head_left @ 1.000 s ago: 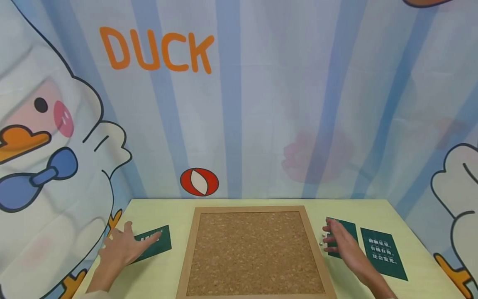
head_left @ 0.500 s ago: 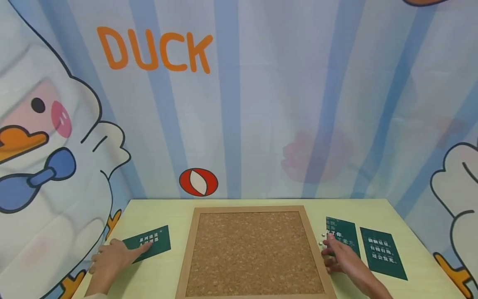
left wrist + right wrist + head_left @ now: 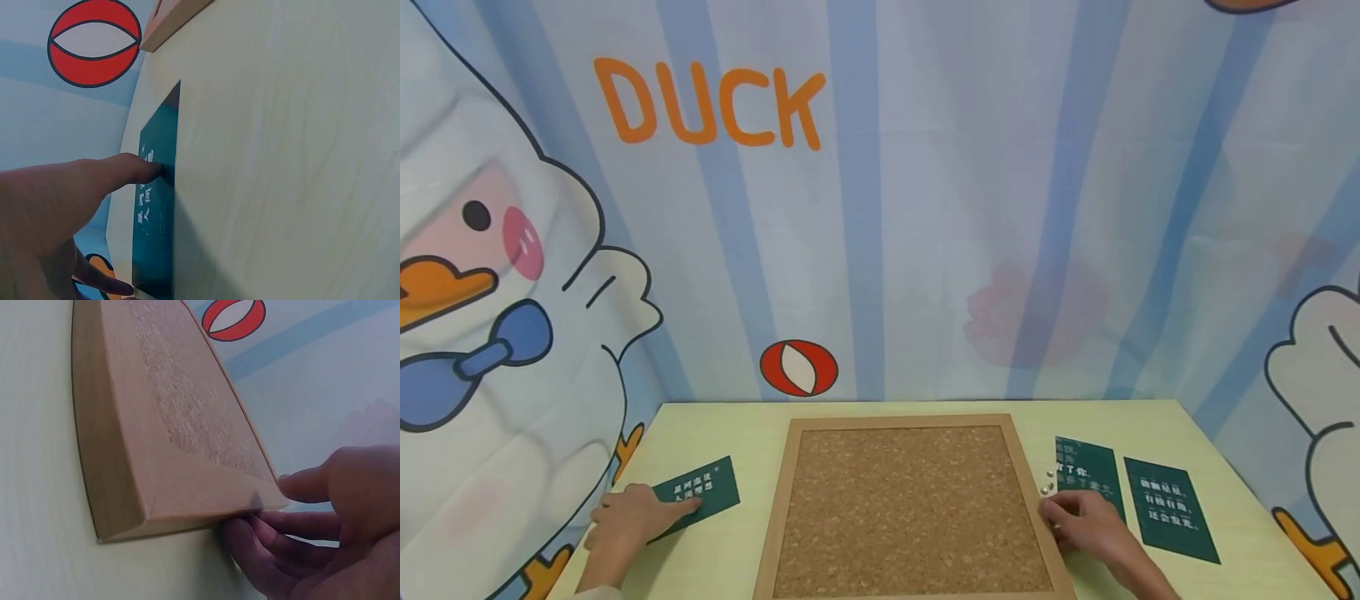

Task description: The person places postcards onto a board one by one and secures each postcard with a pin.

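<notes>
As the dark-green lettered card (image 3: 721, 486), lower left, has slid slightly leftward under the left hand's (image 3: 627, 518) thumb, that hand appears engaged; a pinch cannot be confirmed. The right hand (image 3: 1088, 521), lower right, has narrowed its fingers beside the framed corkboard (image 3: 910, 508); whether they hold anything cannot be told. Surface: pale wood-grain tabletop (image 3: 700, 567). Behind: striped duck-print backdrop (image 3: 917, 208).

Head pic evenly lit; wrist pics prob. soft.

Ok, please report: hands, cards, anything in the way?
Left hand: thumb on green printed card. Right hand: at right edge of corkboard, grip unclear. Small shiny pieces near its fingertips; no obstruction seen.
</notes>
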Demonstrator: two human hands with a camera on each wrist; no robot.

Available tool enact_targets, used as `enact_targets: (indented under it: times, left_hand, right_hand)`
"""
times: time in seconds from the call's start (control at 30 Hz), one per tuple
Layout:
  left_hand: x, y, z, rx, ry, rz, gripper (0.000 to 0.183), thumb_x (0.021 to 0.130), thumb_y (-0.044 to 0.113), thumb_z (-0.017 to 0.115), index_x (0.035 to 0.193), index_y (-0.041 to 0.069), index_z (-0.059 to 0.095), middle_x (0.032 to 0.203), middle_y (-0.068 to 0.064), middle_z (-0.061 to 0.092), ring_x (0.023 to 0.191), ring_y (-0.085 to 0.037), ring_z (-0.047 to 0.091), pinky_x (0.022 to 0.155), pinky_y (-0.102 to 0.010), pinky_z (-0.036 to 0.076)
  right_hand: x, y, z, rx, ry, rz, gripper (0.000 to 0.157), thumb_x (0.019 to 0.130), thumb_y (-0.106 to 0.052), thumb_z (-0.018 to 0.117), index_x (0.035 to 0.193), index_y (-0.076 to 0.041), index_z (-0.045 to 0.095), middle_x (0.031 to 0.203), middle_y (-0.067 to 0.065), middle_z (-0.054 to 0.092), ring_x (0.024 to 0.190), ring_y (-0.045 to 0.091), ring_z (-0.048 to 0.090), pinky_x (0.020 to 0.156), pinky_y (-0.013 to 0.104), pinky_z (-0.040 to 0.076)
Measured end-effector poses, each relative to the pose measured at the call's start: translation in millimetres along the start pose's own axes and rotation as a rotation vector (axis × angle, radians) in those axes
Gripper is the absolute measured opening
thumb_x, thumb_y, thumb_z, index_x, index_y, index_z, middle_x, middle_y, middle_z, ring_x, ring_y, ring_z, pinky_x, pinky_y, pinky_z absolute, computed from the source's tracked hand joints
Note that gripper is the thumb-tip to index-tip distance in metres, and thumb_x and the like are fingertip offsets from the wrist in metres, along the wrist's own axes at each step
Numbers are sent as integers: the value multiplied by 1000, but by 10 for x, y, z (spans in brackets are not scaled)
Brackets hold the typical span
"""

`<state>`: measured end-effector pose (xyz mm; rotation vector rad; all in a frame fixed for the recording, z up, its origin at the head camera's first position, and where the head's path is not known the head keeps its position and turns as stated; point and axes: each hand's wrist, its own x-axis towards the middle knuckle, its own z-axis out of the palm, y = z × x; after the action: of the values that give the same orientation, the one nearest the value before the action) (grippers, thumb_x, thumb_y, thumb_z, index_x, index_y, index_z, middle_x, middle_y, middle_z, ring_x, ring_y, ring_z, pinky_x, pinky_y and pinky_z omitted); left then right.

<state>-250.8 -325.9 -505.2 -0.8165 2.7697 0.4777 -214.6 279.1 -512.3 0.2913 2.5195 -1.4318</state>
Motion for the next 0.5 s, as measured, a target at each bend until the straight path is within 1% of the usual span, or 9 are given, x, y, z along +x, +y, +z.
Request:
enact_targets:
  times: [0.1,0.23,0.4,0.5]
  left_hand:
    - [27,-19,-14,-12,-19,26,109,80,63,78,128,-26,39,117,-52,37,120,-69,39,97,-77,40]
    - [67,-50,-48,-39,-55,60,108,79,60,81,128,-26,40,118,-53,37,118,-71,39,96,-79,39]
    - [83,-93,-93,-66,-93,91,112,74,63,83,124,-26,36,112,-49,42,113,-68,43,94,-78,40]
    - [58,-94,-106,-77,-104,83,111,73,61,85,122,-24,32,112,-48,42,113,-66,44,96,-76,40]
  right_hand:
    - [9,9,9,-44,25,-5,26,104,-15,64,117,6,70,95,7,72,80,22,73,70,36,61]
    - [12,4,11,-82,36,-21,24,100,-13,69,114,6,70,93,6,71,77,20,72,69,35,60]
    - [8,-7,18,-81,46,-23,19,97,-9,72,111,5,71,90,6,70,74,20,71,67,34,60]
    - [6,-11,28,-79,51,-22,19,97,-8,72,110,6,71,89,6,69,72,20,70,66,34,60]
